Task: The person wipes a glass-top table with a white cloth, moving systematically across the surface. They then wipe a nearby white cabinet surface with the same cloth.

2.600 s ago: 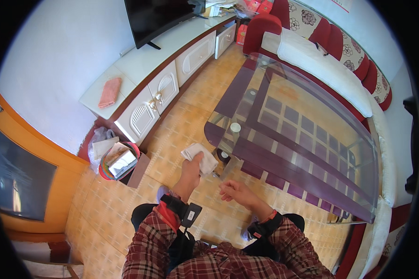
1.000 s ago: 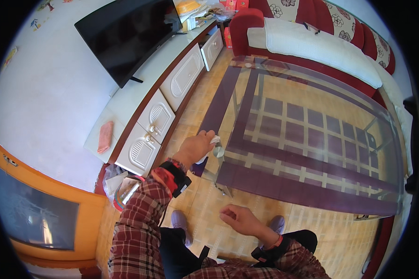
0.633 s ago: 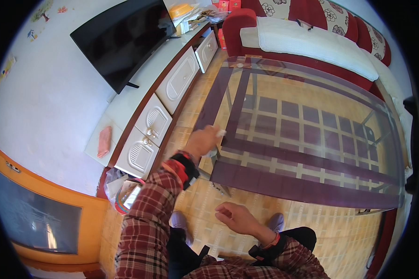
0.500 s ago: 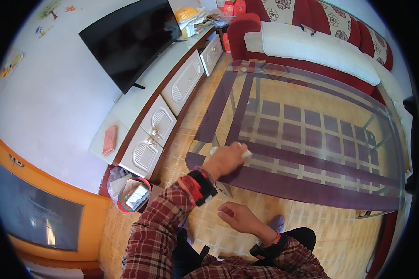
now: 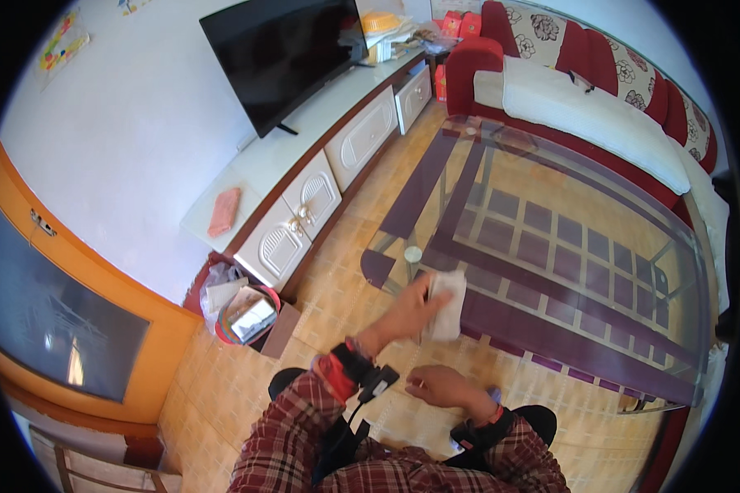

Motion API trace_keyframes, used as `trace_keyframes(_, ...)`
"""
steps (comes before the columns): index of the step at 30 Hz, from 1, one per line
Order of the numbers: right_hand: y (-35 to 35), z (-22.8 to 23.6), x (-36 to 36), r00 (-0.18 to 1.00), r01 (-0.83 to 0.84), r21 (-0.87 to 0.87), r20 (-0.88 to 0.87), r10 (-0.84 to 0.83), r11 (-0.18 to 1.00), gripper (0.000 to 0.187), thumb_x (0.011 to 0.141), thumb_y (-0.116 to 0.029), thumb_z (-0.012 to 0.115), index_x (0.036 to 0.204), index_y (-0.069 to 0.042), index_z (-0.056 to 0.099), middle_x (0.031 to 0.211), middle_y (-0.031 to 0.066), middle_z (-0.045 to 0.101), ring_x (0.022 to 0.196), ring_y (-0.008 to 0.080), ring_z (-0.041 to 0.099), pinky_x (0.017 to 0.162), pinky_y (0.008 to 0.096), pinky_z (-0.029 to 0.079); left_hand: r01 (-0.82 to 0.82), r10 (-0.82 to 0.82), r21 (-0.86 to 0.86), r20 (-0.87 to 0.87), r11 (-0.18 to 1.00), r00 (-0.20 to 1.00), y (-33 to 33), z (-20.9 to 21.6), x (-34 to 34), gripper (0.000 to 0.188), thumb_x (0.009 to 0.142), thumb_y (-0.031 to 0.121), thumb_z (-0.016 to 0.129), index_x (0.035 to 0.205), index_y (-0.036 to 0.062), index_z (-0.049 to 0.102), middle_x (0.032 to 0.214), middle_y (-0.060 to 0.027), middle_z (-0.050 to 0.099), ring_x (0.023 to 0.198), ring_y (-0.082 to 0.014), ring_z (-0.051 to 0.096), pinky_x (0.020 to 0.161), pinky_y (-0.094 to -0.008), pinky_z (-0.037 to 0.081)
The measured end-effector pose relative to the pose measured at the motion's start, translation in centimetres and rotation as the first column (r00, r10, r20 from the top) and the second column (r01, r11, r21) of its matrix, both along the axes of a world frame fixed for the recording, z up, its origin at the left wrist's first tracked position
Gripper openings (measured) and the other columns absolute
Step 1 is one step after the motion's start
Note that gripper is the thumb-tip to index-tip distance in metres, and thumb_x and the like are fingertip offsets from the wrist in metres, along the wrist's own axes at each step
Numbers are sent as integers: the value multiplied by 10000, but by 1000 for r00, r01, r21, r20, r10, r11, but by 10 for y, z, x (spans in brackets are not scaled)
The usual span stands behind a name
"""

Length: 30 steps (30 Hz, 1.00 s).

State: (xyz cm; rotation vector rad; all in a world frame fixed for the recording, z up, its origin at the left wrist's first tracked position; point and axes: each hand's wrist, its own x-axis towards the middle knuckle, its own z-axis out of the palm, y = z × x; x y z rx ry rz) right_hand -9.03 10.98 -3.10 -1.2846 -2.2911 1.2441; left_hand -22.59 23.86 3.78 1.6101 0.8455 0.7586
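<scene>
The left hand [image 5: 403,316] clasps a folded pale cloth [image 5: 447,308] at the near edge of the glass desk [image 5: 543,271], by its left corner; the right hand [image 5: 446,384], half-curled and loosely open, hangs bare short of that edge, above open floor [image 5: 584,421].

A television [image 5: 286,64] and pink towel [image 5: 224,212] sit on a white cabinet [image 5: 362,144]; a red sofa [image 5: 475,62] stands beyond.

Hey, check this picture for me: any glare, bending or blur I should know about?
In the head view, black borders surround the round image; the orange door curves near the rim; its dark pane carries a bright streak; the cloth in the left hand looks slightly soft.
</scene>
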Motion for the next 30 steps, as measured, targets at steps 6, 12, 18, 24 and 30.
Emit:
trace_keyframes(6,4,2,-2,996,40,-4,-78,-40,999,334,929,-338,646,1080,-41,662,930,156,712,887,352,684,768,437,535,-175,209,140,-292,975,933,45,-6,-4,318,945,262,663,1087,-15,598,963,-201,691,919,-311,685,812,-390,533)
trace_keyframes(12,13,24,-12,943,247,167,-269,-197,954,171,945,-210,632,985,-51,680,919,159,689,819,335,676,694,418,526,-251,287,165,-261,954,921,52,-21,0,457,891,298,717,1179,-27,574,1053,-262,681,979,-387,683,858,-425,531)
trace_keyframes(18,29,56,-1,769,639,518,-403,-497,569,212,871,-124,705,1071,-62,673,994,149,664,911,334,650,759,409,514,-429,564,472,-190,770,804,35,-40,-42,427,897,267,724,1186,-13,581,1053,-211,655,829,-349,685,786,-393,548)
trace_keyframes(24,68,59,2,812,488,751,-204,-546,445,543,851,-232,728,1359,-119,571,1358,171,528,1294,415,468,1052,483,398,-556,561,78,-74,828,825,4,-69,-109,345,943,216,683,1200,3,595,1007,-77,665,790,-154,678,622,-290,546)
trace_keyframes(30,105,34,-24,844,288,745,99,-527,602,647,877,-387,697,1448,-161,492,1509,186,378,1429,432,308,1156,553,283,-516,524,-159,16,842,851,-10,-56,-122,300,952,201,670,1155,-7,600,974,-79,678,748,-135,686,582,-253,529)
